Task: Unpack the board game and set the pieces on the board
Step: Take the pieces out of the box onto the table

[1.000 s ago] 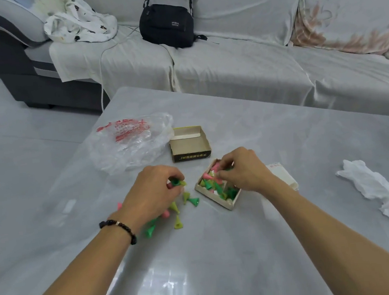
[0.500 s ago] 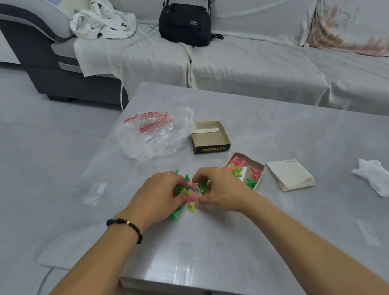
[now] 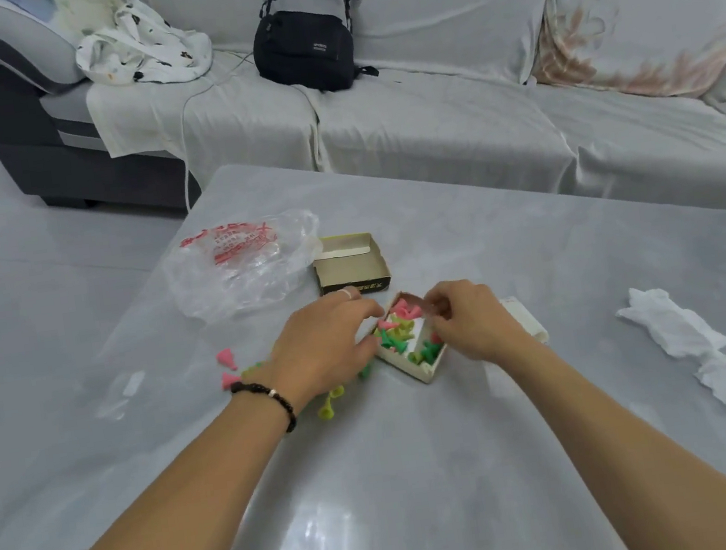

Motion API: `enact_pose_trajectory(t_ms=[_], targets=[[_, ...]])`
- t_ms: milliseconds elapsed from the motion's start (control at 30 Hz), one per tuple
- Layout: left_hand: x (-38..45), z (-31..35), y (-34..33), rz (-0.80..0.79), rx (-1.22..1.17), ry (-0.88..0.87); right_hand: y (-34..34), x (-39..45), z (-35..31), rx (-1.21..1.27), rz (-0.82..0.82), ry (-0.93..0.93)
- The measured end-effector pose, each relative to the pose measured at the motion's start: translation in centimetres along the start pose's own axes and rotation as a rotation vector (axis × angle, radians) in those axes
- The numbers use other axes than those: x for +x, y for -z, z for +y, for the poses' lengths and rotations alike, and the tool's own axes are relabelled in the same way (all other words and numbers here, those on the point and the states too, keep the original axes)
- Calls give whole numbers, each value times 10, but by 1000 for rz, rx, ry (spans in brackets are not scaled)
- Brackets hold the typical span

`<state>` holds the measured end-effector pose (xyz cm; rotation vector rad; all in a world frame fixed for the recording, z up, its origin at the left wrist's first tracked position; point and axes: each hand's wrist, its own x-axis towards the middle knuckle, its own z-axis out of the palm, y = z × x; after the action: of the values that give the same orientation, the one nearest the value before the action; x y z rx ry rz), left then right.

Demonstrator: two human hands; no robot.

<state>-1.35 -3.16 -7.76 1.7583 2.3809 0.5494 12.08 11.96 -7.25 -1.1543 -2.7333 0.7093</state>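
Presently, head view only: a small cardboard tray (image 3: 429,370) sits near the middle of the grey table (image 3: 424,474), holding pink, green and yellow game pieces (image 3: 398,330); the left hand (image 3: 322,349) rests at the tray's left edge, fingers curled toward the pieces, though whether it grips any cannot be told; the right hand (image 3: 469,323) is over the tray's right side, fingertips bunched together at its far corner, contents of the pinch not discernible; loose pieces (image 3: 228,368) lie on the table left of and under the left wrist, pink ones furthest left, yellow-green ones (image 3: 330,406) nearest the viewer; an open box lid (image 3: 351,267) stands just beyond the tray; a clear plastic bag (image 3: 244,267) lies left of it; a folded white sheet (image 3: 526,320) shows behind the right wrist; crumpled tissue (image 3: 683,334) lies well apart to the right; a black bag (image 3: 304,49) sits on the sofa (image 3: 447,125).
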Motion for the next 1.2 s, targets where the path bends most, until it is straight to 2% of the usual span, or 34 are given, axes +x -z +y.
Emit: enact_pose_trajectory(t_ms=[100,233,400,567,667,833,1033,1200], targets=[[37,20,-7,-100,46,-101,6,14,7,-98,-118,63],[70,36,-14,-327,199,-168,9,27,16,-223,-214,84],[84,42,-25,-440,384,-162,6,30,30,-165,-237,97],[81,32,-24,-332,271,-170,5,29,29,-136,-248,82],[73,25,-27,-201,145,-130,2,29,25,-160,-230,80],[60,17,-23,-76,-93,-58,-4,25,18,-199,-234,113],[46,5,-15,17,-370,75,-11,24,5,-437,-179,169],[29,-2,-5,62,-411,131,-18,25,-5,-561,-141,210]])
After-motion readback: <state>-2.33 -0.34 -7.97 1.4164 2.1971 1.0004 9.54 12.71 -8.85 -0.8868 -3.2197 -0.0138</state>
